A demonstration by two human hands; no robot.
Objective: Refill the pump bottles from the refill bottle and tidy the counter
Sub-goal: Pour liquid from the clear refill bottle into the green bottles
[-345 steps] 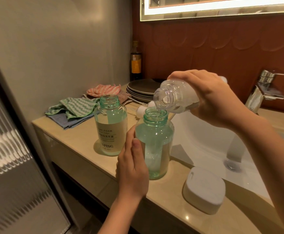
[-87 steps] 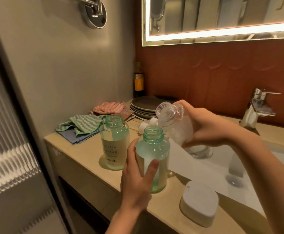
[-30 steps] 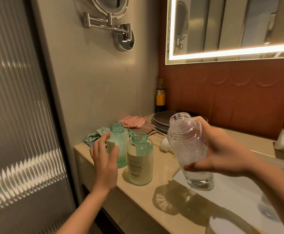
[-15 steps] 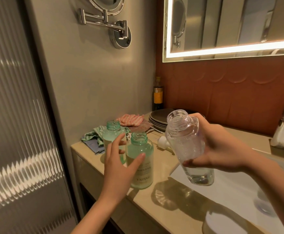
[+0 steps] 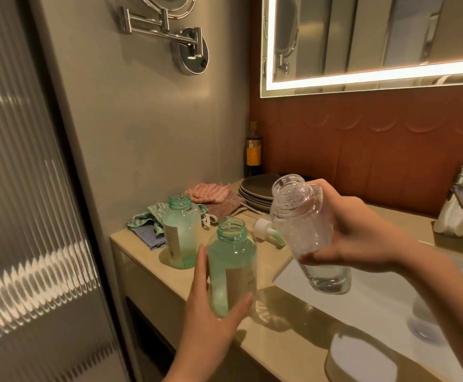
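Note:
Two green pump bottles stand uncapped on the beige counter [image 5: 147,260]. My left hand [image 5: 211,315] wraps the nearer green bottle [image 5: 234,267] from the front, thumb on its left side and fingers under its right. The farther green bottle [image 5: 180,232] stands behind it to the left, untouched. My right hand [image 5: 354,232] holds the clear refill bottle [image 5: 299,230] in the air over the sink's left edge, nearly upright, mouth tilted up-left, a little liquid at its bottom. A white pump head [image 5: 266,230] lies on the counter behind the bottles.
Folded cloths [image 5: 147,219] and a pink cloth [image 5: 211,192] lie at the back left, beside stacked dark plates [image 5: 257,188] and a dark bottle [image 5: 253,150]. The white sink [image 5: 376,296], the faucet [image 5: 461,199] and a white soap box [image 5: 362,357] are to the right. A ribbed glass door stands left.
My left hand moved off the farther bottle and closed around the nearer green bottle. The refill bottle came up from pouring and is now held nearly upright.

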